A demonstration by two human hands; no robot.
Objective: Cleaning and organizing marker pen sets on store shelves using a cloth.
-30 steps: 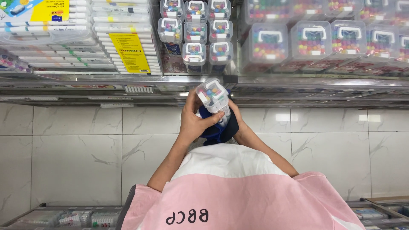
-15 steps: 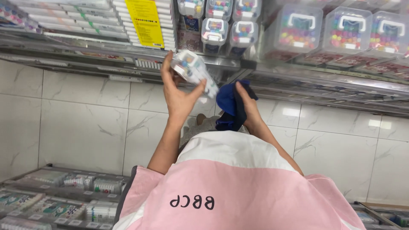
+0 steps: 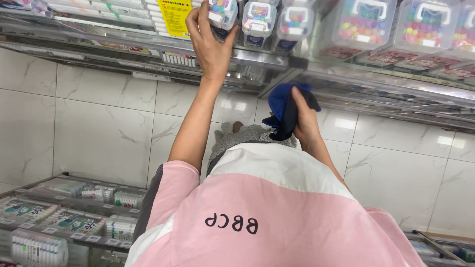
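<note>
The left hand [image 3: 212,42] reaches up to the shelf [image 3: 277,62], its fingers wrapped around a small clear box of coloured markers [image 3: 221,14] that stands at the front edge of the shelf, at the left end of a short row. Just beside it to the right stand two more small marker boxes [image 3: 274,22] with white handles, close enough that they are touching or nearly so. To the left of the hand hangs a yellow card [image 3: 173,15] in front of stacked flat white packs [image 3: 118,7]. The right hand [image 3: 302,116] is lower, below the shelf edge and well apart from the box, closed on a crumpled blue cloth [image 3: 282,106] with a dark edge. Further right on the shelf sit large clear tubs of coloured beads or markers [image 3: 396,27]; which of the two I cannot tell. Behind both arms is a white marbled tile wall [image 3: 99,128]. At the lower left, wire racks [image 3: 64,217] hold more packs of markers. A pink and white shirt [image 3: 267,207] fills the foreground.
</note>
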